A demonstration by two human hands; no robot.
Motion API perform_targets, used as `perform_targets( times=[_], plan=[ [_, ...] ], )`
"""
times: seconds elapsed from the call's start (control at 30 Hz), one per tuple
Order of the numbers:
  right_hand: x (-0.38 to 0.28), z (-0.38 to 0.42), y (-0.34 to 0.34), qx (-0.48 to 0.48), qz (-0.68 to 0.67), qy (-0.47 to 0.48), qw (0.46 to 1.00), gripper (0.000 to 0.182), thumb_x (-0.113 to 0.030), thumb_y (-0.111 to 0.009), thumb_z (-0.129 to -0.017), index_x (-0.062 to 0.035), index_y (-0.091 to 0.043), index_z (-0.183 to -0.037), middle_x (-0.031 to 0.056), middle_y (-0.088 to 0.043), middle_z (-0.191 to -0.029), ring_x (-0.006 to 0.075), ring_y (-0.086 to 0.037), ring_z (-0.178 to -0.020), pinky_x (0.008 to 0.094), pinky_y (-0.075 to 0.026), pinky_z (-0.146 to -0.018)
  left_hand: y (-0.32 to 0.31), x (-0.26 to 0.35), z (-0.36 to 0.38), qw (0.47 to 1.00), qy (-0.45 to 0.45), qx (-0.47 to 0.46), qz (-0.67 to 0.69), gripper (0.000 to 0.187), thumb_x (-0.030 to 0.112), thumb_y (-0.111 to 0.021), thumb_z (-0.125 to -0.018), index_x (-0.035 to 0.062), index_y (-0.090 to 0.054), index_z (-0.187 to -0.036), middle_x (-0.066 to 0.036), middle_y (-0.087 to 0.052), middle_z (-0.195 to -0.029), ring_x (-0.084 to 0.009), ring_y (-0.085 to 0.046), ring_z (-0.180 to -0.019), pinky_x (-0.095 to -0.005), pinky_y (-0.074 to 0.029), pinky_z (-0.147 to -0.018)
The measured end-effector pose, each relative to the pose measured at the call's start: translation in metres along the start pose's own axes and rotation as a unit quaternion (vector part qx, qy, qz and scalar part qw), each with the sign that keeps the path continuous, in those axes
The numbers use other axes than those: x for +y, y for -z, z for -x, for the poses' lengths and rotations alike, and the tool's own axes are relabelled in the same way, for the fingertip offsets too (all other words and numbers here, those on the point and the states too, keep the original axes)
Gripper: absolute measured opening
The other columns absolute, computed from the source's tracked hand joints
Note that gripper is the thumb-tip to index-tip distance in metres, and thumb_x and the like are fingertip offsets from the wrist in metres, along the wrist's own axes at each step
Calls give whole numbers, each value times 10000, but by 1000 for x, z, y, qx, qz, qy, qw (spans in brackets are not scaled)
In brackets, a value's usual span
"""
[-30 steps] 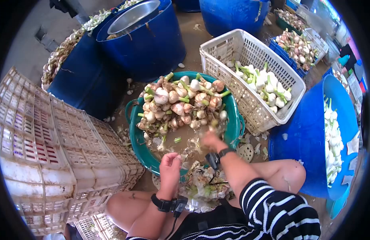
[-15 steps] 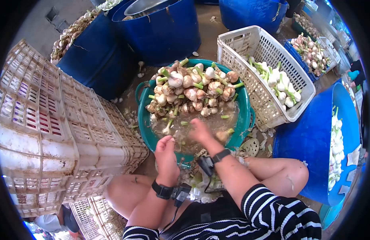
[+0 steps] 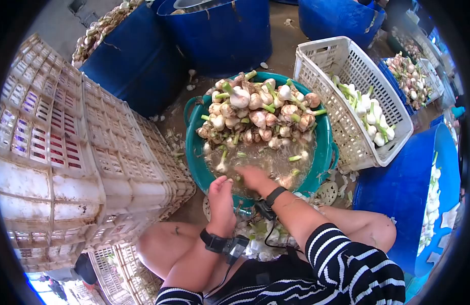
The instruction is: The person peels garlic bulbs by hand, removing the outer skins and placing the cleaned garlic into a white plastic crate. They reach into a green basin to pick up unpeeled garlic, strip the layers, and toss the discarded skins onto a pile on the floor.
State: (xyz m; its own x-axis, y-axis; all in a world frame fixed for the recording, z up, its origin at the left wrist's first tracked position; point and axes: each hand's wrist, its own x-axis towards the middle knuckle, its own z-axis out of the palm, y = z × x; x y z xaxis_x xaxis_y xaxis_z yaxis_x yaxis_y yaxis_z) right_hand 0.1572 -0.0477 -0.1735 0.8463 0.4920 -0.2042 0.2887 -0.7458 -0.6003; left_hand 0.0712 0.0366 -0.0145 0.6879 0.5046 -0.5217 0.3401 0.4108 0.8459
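Observation:
A green tub [image 3: 194,152] of murky water stands in front of me, with a heap of garlic bulbs [image 3: 258,104] with cut green stems piled along its far side. My left hand [image 3: 222,195] is over the tub's near rim, fingers curled with thumb and forefinger pinched; what they hold is too small to make out. My right hand [image 3: 254,179] reaches low over the water, its blurred fingertips beside a short green stem piece [image 3: 239,178]. Just beyond the hands, a single garlic bulb [image 3: 222,166] lies in the water, and another bulb [image 3: 285,180] is to the right.
A white crate [image 3: 354,101] with cleaner garlic stands to the right. Stacked dirty crates [image 3: 128,168] rise at the left. Blue barrels [image 3: 219,46] line the back, and a blue barrel [image 3: 392,188] stands at the right. Garlic peelings [image 3: 265,236] lie between my legs.
My right hand has moved down and toward my left hand, lower over the water. The left hand stays pinched near the rim. The whole view has shifted slightly.

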Motion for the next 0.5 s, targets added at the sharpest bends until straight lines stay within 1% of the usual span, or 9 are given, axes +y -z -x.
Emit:
perform_targets(
  times=[0.1, 0.17, 0.23, 0.27, 0.33, 0.37, 0.4, 0.43, 0.5],
  plan=[
    [-16, -15, -26, -54, 21, 96, 994, 256, -122, -455, -807, -76, -643, -974, 180, -619, -998, 334, -604, -910, 428, -485, -782, -3, 1, 1, 1000, -7, -20, -18, 202, 169, -523, -849, 119, -514, -1045, 44, -512, -944, -64, -441, -837, -232, -346, -716],
    [-28, -22, -33, -140, 85, -7, 987, 250, -132, -468, -804, -68, -641, -973, 186, -620, -986, 330, -605, -913, 429, -489, -769, 2, -5, -9, 999, -40, -10, -14, 205, 172, -529, -849, 109, -511, -1044, 39, -511, -949, -65, -446, -828, -231, -349, -712],
    [-20, -28, -26, -154, 117, 2, 981, 255, -120, -486, -794, -50, -631, -993, 185, -622, -984, 322, -610, -910, 432, -496, -749, 9, -6, -17, 999, -50, 17, -7, 217, 177, -540, -845, 107, -499, -1046, 33, -509, -948, -69, -449, -809, -231, -349, -701],
    [-3, -32, -31, -106, 80, -18, 991, 235, -115, -501, -795, -39, -631, -975, 171, -633, -943, 294, -627, -863, 414, -505, -719, 10, 0, -16, 998, -46, 47, -1, 304, 148, -543, -847, 3, -456, -1100, -58, -524, -985, -120, -479, -911, -234, -388, -798],
    [5, -23, -20, -72, 51, -45, 995, 216, -110, -515, -796, -29, -631, -958, 158, -645, -903, 267, -644, -817, 396, -513, -689, 20, -6, -26, 996, 3, 83, -18, 350, 219, -540, -851, -1, -451, -1108, -66, -522, -993, -129, -477, -919, -243, -396, -791],
    [-14, -5, 20, -53, -184, -139, 972, 190, -111, -528, -798, -20, -625, -934, 134, -642, -837, 238, -641, -757, 375, -515, -662, 23, -16, -33, 993, 48, 105, -38, 404, 290, -537, -855, -4, -446, -1116, -75, -520, -1000, -137, -476, -926, -253, -404, -785],
    [-30, 14, 53, -26, -406, -227, 885, 167, -111, -541, -799, -12, -619, -909, 111, -638, -771, 209, -638, -696, 354, -518, -635, 27, -34, -43, 991, 52, 110, -55, 468, 403, -511, -851, 30, -460, -1128, -74, -527, -984, -132, -484, -903, -256, -423, -677],
    [-41, 30, 68, -28, -398, -233, 887, 167, -111, -541, -799, -12, -619, -909, 111, -638, -771, 209, -638, -696, 354, -518, -635, 24, -29, -35, 991, 60, 108, -49, 468, 403, -511, -851, 30, -460, -1128, -74, -527, -984, -132, -484, -903, -256, -423, -677],
    [-59, 62, 88, -46, -531, -178, 827, 149, -142, -562, -800, -3, -601, -837, 110, -570, -640, 168, -602, -612, 332, -491, -566, 9, -1, -18, 970, 211, -106, 55, 321, 421, -469, -865, 131, -526, -990, 9, -525, -810, -92, -475, -604, -225, -331, -479]
  ],
)
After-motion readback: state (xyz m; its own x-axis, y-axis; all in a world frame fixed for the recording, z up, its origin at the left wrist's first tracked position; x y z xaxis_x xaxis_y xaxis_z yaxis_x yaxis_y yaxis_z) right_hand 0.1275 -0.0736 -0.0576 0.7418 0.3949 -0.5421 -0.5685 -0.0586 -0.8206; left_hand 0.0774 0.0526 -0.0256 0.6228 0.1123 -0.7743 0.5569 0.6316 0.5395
